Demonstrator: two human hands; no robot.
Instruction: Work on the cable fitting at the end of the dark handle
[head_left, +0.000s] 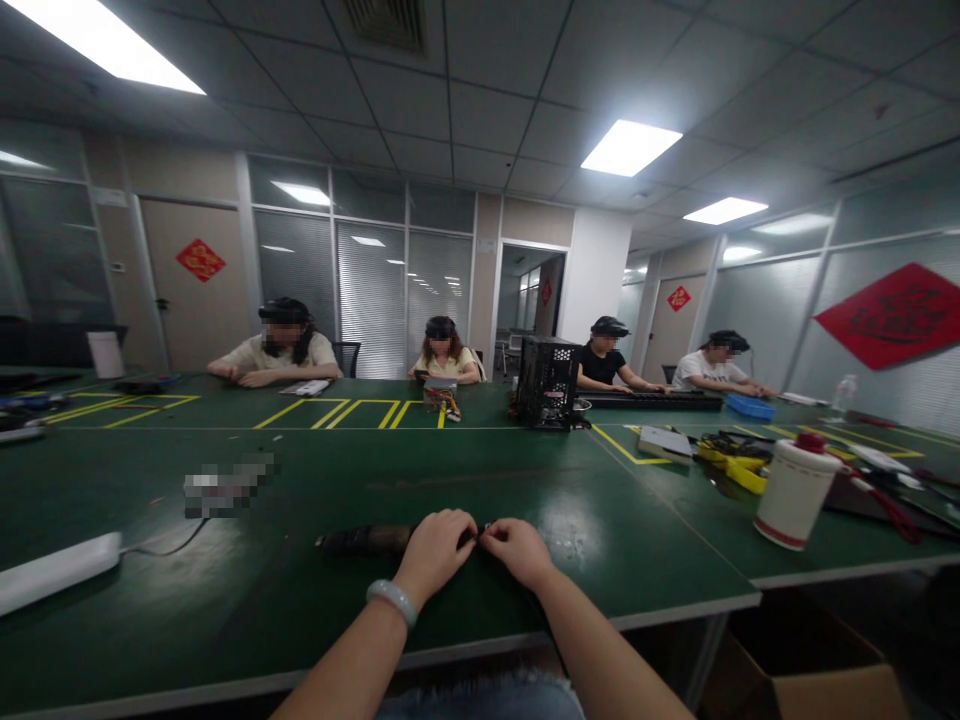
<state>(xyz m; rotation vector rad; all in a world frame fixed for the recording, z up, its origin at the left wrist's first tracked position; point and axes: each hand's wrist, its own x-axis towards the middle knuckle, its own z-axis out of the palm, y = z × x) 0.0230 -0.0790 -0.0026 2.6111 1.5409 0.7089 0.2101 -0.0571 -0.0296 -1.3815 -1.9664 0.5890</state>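
A long, dark, rod-shaped device (364,540) lies along the green table and runs in under my left hand (441,545). My left hand is closed around its right end, with thumb and fingertips pinched together. Just to the right, my right hand (519,550) is also closed in a pinch, its fingertips almost meeting those of the left. Something small and dark shows between the two sets of fingertips, too small to name. A thin dark cable (553,640) passes under my right wrist toward the table's front edge.
On the green table (285,620) lie a white power strip (60,575) at left and a white cup with a red lid (796,495) at right. Beyond stand a black computer case (549,385) and yellow trays (739,470). Several people sit across. An open cardboard box (840,690) is below right.
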